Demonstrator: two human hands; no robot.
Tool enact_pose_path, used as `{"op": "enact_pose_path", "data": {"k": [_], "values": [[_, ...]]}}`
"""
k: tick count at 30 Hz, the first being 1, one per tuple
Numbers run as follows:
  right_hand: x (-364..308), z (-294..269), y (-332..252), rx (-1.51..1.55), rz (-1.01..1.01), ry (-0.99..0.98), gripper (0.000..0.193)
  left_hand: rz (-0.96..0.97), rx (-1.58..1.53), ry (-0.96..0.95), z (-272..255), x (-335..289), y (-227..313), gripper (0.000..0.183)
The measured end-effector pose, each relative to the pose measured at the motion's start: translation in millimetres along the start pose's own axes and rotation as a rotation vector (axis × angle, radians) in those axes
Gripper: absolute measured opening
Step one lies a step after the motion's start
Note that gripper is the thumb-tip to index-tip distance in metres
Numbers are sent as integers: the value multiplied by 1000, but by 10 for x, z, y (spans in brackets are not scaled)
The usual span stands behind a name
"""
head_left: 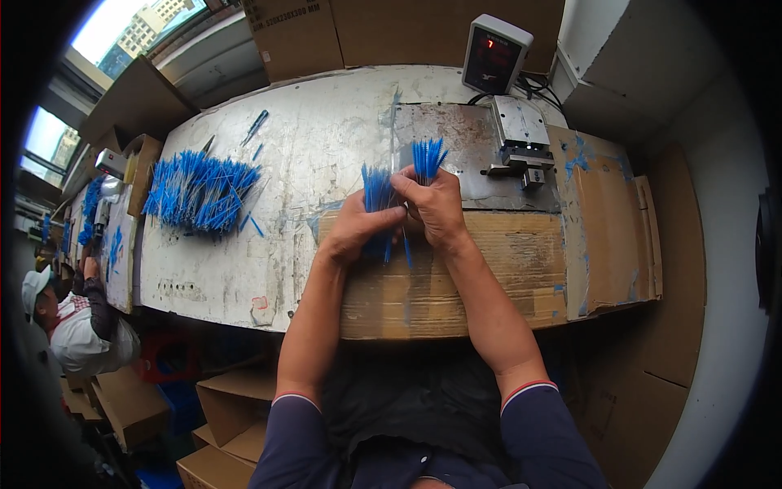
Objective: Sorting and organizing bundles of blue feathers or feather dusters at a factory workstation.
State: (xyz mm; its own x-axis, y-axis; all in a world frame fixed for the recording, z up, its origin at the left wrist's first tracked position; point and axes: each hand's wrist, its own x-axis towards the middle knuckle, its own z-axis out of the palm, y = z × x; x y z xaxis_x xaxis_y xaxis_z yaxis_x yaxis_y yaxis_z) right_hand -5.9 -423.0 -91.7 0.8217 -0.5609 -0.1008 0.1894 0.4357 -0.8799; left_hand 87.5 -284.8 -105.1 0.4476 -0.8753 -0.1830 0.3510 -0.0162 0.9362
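Observation:
My left hand (356, 226) is closed around a bundle of thin blue-bristled wire brushes (376, 189), their tips standing up above the fingers. Close beside it, my right hand (437, 204) grips a smaller bunch of the same brushes (428, 156), fanned out at the top. The two hands nearly meet over the cardboard sheet (513, 261) at the table's front. One single brush (408, 251) points down below the fingers. To the left lies a large heap of blue brushes (199, 191) with a few loose ones near it.
A small metal machine (523, 134) stands on a steel plate at the right, with a white display box (497, 53) behind it. A screwdriver (256, 127) lies at the back left. Cardboard boxes (232, 416) sit below the table. Another person (81, 326) works at far left.

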Motion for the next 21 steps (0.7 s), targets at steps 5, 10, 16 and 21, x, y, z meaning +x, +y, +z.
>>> {"op": "enact_pose_path", "data": {"k": [5,10,16,21], "values": [[-35,-67,-131,5,106,-72,11,45,-21,34,55,-46,17,31],[-5,-31,-54,-139,-91,-70,11,-20,-20,-55,64,-54,61,37],[-20,-96,-96,24,96,-73,9,-26,-7,-30,42,-65,71,36],[-37,-27,-120,-16,73,-11,8,-7,5,-52,32,-58,51,37]]}}
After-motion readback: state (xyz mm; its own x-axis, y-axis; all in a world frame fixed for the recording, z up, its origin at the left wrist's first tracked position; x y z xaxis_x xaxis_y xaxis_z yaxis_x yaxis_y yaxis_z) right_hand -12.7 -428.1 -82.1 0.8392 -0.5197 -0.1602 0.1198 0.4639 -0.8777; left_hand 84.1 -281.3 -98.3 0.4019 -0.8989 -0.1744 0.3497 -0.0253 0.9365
